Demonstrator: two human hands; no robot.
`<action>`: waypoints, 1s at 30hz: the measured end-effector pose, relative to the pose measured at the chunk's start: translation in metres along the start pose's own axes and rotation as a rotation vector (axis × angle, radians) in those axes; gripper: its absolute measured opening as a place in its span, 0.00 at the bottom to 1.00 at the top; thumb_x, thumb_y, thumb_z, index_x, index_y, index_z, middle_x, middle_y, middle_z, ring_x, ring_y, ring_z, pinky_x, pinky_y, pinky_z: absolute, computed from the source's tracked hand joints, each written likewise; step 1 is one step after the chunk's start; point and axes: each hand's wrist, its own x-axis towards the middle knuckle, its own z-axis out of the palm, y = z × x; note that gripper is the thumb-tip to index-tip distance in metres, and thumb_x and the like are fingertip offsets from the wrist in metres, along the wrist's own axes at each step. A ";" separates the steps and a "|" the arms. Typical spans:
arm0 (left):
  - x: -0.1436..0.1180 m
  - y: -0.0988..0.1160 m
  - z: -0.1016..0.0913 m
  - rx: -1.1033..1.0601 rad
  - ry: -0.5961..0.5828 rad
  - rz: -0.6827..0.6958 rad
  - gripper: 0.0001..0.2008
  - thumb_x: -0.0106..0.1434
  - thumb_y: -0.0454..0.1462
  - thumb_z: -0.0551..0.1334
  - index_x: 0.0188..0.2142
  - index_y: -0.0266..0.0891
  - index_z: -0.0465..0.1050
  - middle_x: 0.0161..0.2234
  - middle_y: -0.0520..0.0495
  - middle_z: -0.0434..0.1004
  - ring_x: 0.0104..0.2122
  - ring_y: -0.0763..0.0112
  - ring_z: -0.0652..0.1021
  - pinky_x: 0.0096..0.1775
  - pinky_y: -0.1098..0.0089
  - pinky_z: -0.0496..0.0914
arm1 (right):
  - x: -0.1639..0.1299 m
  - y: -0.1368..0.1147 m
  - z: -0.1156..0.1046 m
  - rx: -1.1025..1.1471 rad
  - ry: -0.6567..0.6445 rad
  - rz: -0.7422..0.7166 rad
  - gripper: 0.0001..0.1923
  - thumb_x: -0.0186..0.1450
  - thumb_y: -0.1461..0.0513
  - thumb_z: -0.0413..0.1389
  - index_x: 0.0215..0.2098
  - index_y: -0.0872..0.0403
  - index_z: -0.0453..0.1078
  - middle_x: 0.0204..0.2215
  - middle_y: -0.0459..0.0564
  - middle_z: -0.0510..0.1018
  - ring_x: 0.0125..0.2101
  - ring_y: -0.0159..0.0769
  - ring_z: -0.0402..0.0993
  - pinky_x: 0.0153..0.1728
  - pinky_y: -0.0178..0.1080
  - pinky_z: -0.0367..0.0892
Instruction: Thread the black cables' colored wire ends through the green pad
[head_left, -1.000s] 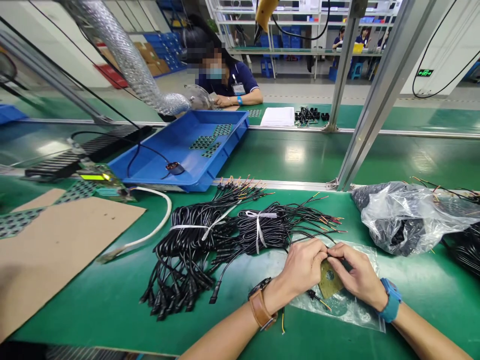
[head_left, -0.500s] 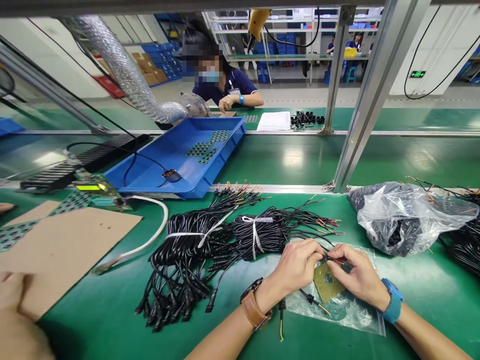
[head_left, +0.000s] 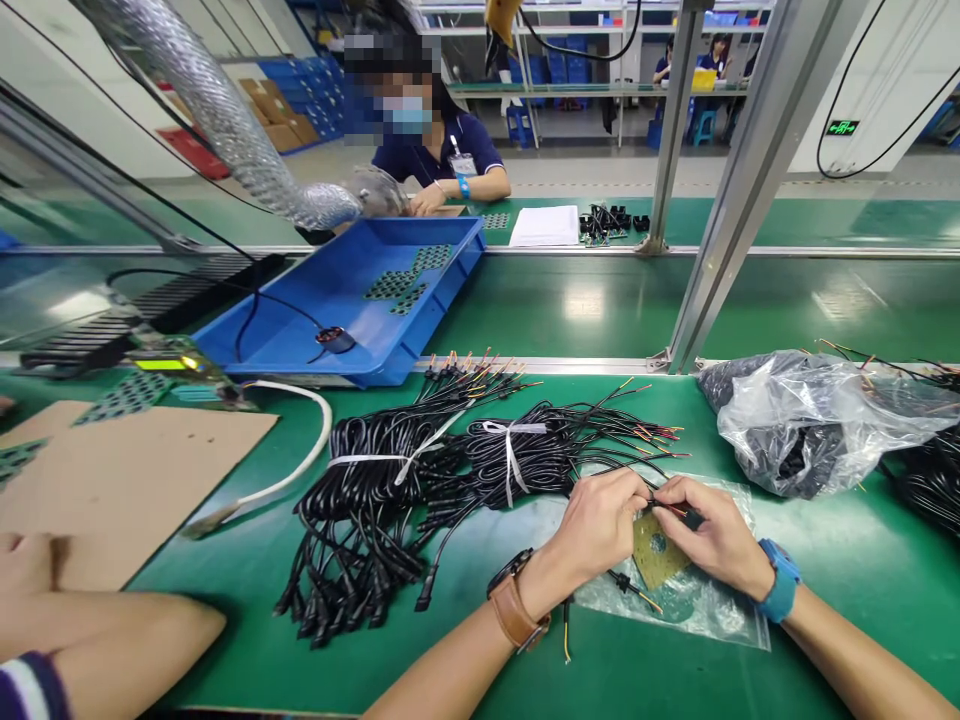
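Note:
My left hand point(head_left: 604, 515) and my right hand point(head_left: 712, 535) meet over a flat clear plastic bag point(head_left: 724, 618). Between their fingertips they pinch a thin black cable point(head_left: 654, 502), whose reddish wire end shows by the right fingers. Below the fingers a yellowish square plate point(head_left: 657, 572) with a round hole lies on the bag. From under my left hand a cable end with a black grommet point(head_left: 622, 581) and bare wires sticks out. Just left of my hands lie two bundles of black cables point(head_left: 382, 455), point(head_left: 517, 465), each tied with a white strip.
A blue tray point(head_left: 409, 345) with perforated green boards stands behind the bundles. At left a co-worker's arm point(head_left: 120, 640) rests by a cardboard sheet point(head_left: 161, 460). A plastic bag of black parts point(head_left: 814, 430) sits at right, near a metal post point(head_left: 739, 190).
The view has shifted slightly. The co-worker's forearm at left has come further into the picture. My two hands keep pinching the cable, with only slight finger movement.

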 end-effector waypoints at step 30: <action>0.001 -0.005 -0.005 0.053 -0.052 0.024 0.10 0.66 0.29 0.55 0.30 0.39 0.69 0.26 0.51 0.73 0.27 0.70 0.73 0.31 0.69 0.63 | 0.000 -0.003 0.005 0.024 -0.008 -0.001 0.03 0.72 0.63 0.55 0.39 0.51 0.71 0.31 0.49 0.79 0.30 0.37 0.76 0.30 0.36 0.70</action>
